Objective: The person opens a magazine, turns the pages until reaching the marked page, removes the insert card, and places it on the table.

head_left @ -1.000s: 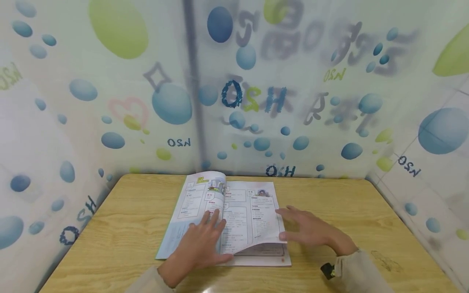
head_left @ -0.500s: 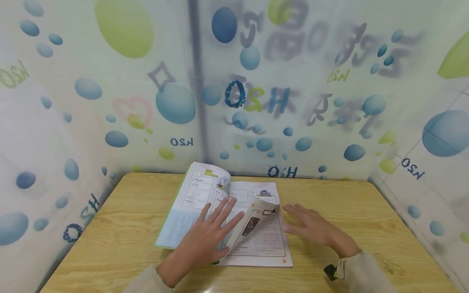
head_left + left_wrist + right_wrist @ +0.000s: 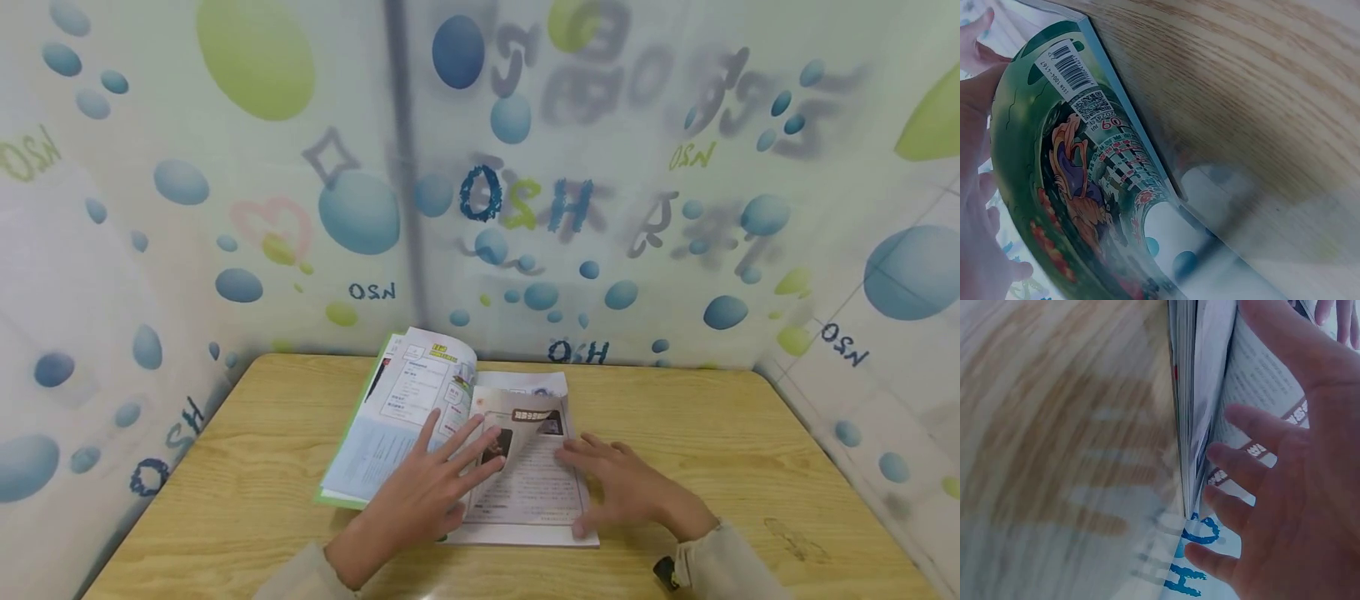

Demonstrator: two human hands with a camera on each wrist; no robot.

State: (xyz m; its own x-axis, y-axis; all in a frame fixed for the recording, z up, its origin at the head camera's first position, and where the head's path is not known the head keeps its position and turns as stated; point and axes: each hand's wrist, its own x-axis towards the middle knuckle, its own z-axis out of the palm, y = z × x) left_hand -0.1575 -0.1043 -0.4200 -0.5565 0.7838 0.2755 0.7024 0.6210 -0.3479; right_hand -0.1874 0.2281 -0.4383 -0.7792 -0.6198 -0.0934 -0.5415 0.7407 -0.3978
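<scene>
The left hand (image 3: 423, 492) is spread over the middle of the book (image 3: 382, 425), fingers straight and apart, gripping nothing that I can see; the right hand (image 3: 637, 492) is at the book's right edge, fingers parted and slightly bent, none of them closed round anything; whether its fingertips press the paper I cannot tell. The book lies open between the hands, its left side raised; a printed page (image 3: 536, 479) curves over its right half, the sheet beneath showing past the top. The left hand hides the book's fold and part of a dark photo (image 3: 492, 450); the right covers some of its right margin.

Under the book's left side the green cover (image 3: 1016, 137) bows outward, bearing a barcode (image 3: 1072, 72); pale sleeves (image 3: 727, 567) come in from the book's near side, a small black item (image 3: 665, 573) by the right cuff.

Around the book spreads a wood-grained table (image 3: 712, 442), with a faint scrawl (image 3: 795, 542) well to its right; behind the book rises a pale sheet (image 3: 637, 150) printed with blue and green drops and mirrored "H2O" lettering.
</scene>
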